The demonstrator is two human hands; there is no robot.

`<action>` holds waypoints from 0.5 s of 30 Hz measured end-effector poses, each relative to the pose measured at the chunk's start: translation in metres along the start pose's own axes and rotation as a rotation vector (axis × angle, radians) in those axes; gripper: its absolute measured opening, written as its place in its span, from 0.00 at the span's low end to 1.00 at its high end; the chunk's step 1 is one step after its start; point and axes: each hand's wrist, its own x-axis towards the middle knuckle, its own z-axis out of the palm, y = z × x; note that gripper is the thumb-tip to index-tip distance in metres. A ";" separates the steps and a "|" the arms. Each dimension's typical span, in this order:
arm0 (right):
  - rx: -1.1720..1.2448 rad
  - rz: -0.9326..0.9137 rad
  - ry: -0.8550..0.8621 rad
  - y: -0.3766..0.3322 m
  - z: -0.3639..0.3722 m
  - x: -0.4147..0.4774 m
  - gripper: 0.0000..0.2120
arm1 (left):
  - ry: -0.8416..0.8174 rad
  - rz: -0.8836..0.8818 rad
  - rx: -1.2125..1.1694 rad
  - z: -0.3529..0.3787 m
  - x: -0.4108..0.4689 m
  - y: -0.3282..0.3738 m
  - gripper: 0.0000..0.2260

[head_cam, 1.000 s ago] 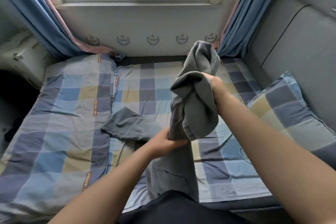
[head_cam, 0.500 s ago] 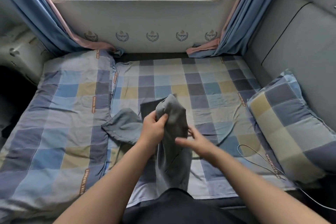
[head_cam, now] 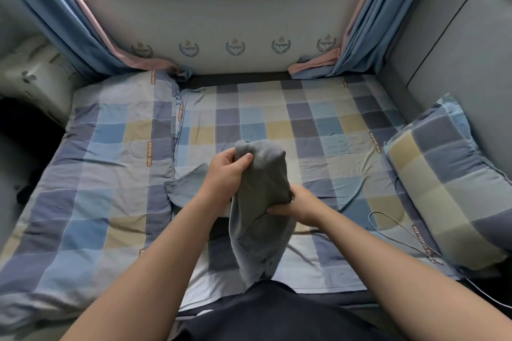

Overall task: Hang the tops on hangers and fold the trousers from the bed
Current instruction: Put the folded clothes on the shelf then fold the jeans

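Observation:
Grey trousers (head_cam: 263, 196) hang doubled over in front of me above the checked bed (head_cam: 304, 124). My left hand (head_cam: 225, 177) grips the folded top edge, thumb pressed on the fabric. My right hand (head_cam: 299, 203) holds the same bundle lower on its right side, fingers curled under it. One grey trouser leg (head_cam: 185, 185) lies flat on the sheet to the left of my left hand. The lower end of the trousers drops toward my dark top at the bottom edge.
A checked pillow (head_cam: 448, 183) lies at the right against a grey padded headboard (head_cam: 457, 50). A thin white cable (head_cam: 399, 232) loops on the sheet near it. A folded quilt (head_cam: 91, 169) covers the bed's left side. Blue curtains (head_cam: 63, 16) flank the window wall.
The trousers came down from a raised position to just above the bed. My right hand let go of the top and now grips the bundle's lower right side; my left hand moved up to the fold.

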 end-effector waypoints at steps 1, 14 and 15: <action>-0.078 -0.001 0.031 -0.001 0.000 0.000 0.21 | 0.037 -0.013 -0.009 -0.003 0.001 0.000 0.07; 0.330 -0.004 0.341 -0.043 -0.023 0.001 0.06 | -0.085 -0.070 0.111 -0.014 -0.002 -0.037 0.30; 0.441 0.036 0.358 -0.051 -0.025 0.003 0.06 | -0.135 -0.080 0.153 -0.013 -0.006 -0.045 0.35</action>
